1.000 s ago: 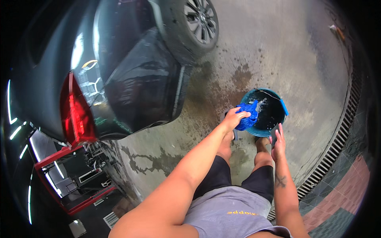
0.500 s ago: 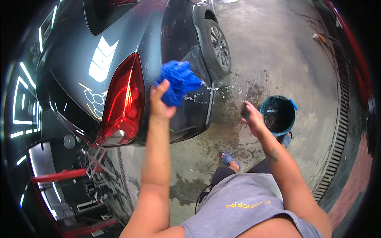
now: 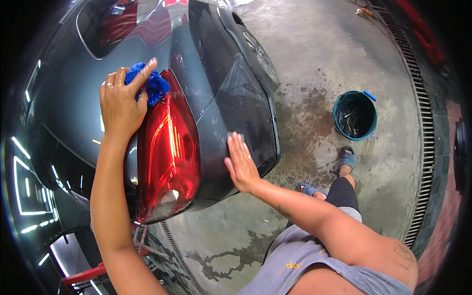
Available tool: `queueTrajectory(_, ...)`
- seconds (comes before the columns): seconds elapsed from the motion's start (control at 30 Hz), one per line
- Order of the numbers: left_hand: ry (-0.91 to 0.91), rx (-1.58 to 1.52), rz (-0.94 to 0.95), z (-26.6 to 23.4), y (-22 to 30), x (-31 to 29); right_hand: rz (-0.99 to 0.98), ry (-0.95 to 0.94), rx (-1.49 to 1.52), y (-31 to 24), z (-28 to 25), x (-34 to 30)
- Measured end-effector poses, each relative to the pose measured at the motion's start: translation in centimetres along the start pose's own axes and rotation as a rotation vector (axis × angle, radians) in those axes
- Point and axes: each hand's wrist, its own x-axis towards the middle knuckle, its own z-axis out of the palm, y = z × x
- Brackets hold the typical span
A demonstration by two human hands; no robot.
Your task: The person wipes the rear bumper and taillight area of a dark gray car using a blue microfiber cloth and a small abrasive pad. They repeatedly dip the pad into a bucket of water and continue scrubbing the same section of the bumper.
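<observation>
While we lean over the back corner of a shiny dark grey car (image 3: pixel 211 105), our left hand (image 3: pixel 119 105) holds a bunched-up, bright blue soft cloth (image 3: pixel 157 88). Its fingers are bent around the cloth, with one finger poking out over it. The cloth is up against the car, right by the top tip of a long, shiny red tail light (image 3: pixel 172 137). Our right hand (image 3: pixel 243 167) lies flat on the car, to the right of the light. Its fingers are straight and close together, and its thumb sits a little apart. A small, flat grey pad (image 3: pixel 236 135) peeks out past the fingertips; we cannot tell how much is under the hand. Off to our right, a round teal plastic bucket (image 3: pixel 343 132) with dark water (image 3: pixel 355 118) stands on the grey concrete floor (image 3: pixel 314 54), near our feet in blue-grey sandals (image 3: pixel 348 159).
</observation>
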Motion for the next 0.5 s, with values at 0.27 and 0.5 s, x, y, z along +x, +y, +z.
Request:
queueTrajectory(0.27,-0.014,-0.033,-0.196,5.7,2.7,2.7,0.354,-0.038,0.172,8.5,-1.8,18.7)
queueTrajectory(0.5,-0.089,0.019,-0.266,7.4,2.3,2.1,0.211,-0.065,0.092,1.2,0.3,11.7)
